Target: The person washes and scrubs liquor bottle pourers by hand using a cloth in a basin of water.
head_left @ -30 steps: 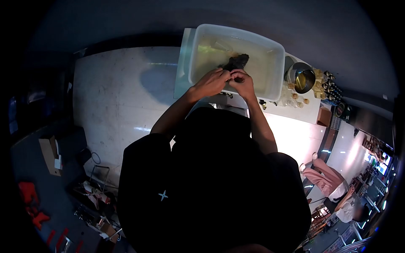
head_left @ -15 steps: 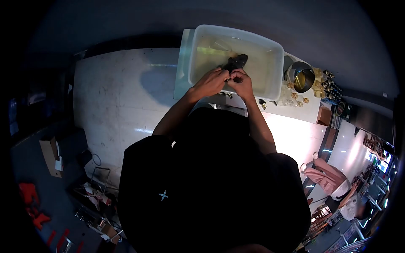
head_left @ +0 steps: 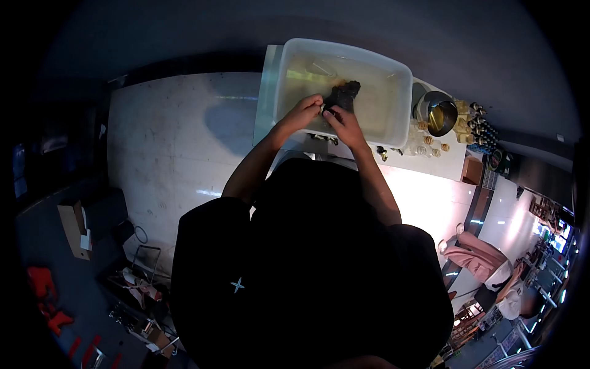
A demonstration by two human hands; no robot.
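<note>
Over the near side of a translucent white tub [head_left: 406, 92] holding cloudy yellowish water, my two hands work close together. My left hand [head_left: 303, 113], fingers pinched, grips a small pale, gold-tinged piece [head_left: 323, 108] whose kind I cannot make out. Coming in from the right, my right hand [head_left: 344, 126] is closed on a dark cloth [head_left: 343, 94], its thumb and fingers near the small piece. The cloth bunches up beyond the fingers, above or in the water. A clear object [head_left: 319, 66] and something orange-brown [head_left: 339, 82] show in the tub behind it.
A metal bowl [head_left: 440, 113] stands right of the tub, beside several small ring-topped pieces [head_left: 428, 140] and rows of gold and blue fittings [head_left: 479, 126]. Small metal fittings [head_left: 382, 150] lie along the tub's near edge. A person in pink trousers [head_left: 476, 258] is at lower right.
My hands have separated slightly, the left turning upward and the right moving lower left. The small pale piece now shows between them, and the dark cloth hangs wider beyond my fingers.
</note>
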